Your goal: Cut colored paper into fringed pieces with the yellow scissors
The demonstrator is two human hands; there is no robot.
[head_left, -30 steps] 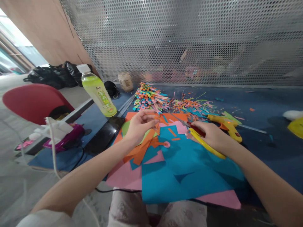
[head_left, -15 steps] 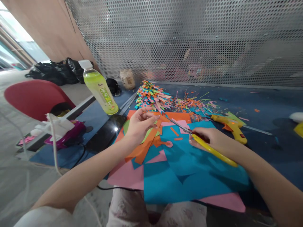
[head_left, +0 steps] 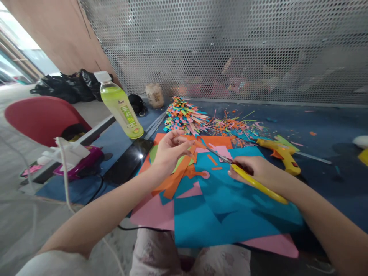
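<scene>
My right hand (head_left: 251, 168) is closed round the yellow handles of a pair of scissors (head_left: 258, 186), whose blades point up and left over the paper. My left hand (head_left: 174, 151) has thumb and fingers pinched together near the blade tips, over orange paper; what it holds is too small to make out. Beneath both hands lie blue paper sheets (head_left: 241, 214), a pink sheet (head_left: 155, 212) and orange strips (head_left: 174, 184). A pink disc (head_left: 205, 174) with an orange strip rests on the blue paper. Behind my left hand stands a cone of many-coloured paper strips (head_left: 184, 117).
A green drink bottle (head_left: 122, 109) stands at the left behind a black phone (head_left: 128, 161). Paper scraps (head_left: 234, 126) lie to the right of the cone. A yellow glue gun (head_left: 283, 155) lies beyond my right hand. A perforated metal panel (head_left: 230, 50) closes off the back.
The scissors and my right hand have shifted very slightly, and a small pink piece now shows beside the blades. My left hand stays in nearly the same place.
</scene>
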